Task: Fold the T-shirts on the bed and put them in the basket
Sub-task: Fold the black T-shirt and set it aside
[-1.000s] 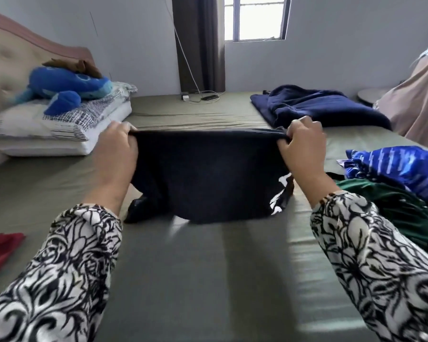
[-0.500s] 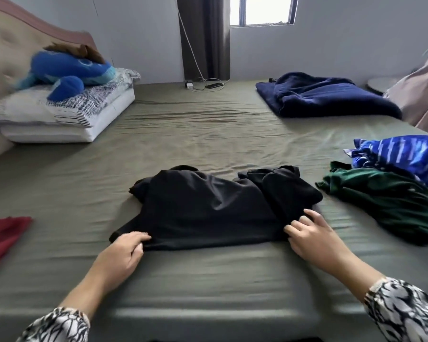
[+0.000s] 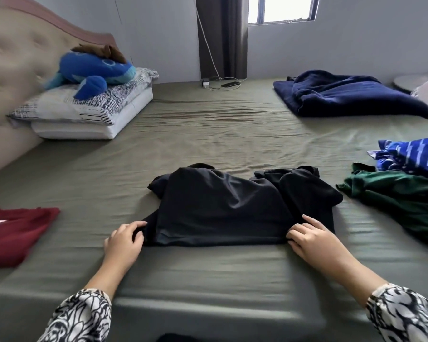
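Note:
A black T-shirt [image 3: 227,206] lies folded in half and rumpled on the olive bed sheet [image 3: 232,134] just in front of me. My left hand [image 3: 124,240] pinches its near left corner with curled fingers. My right hand [image 3: 311,234] holds the near right corner, fingers on top of the cloth and thumb at the hem. A dark red T-shirt [image 3: 17,233] lies at the left edge. A green T-shirt [image 3: 400,201] and a blue striped one [image 3: 415,154] are heaped at the right. No basket is in view.
Stacked pillows [image 3: 84,112] with a blue plush toy [image 3: 92,70] sit at the headboard on the left. A navy blanket [image 3: 351,97] lies at the far right. A phone on a charger cable [image 3: 229,83] rests at the far edge below the window.
One second ago both hands held the black T-shirt stretched up in the air. They lowered it onto the sheet and now stay at its near corners.

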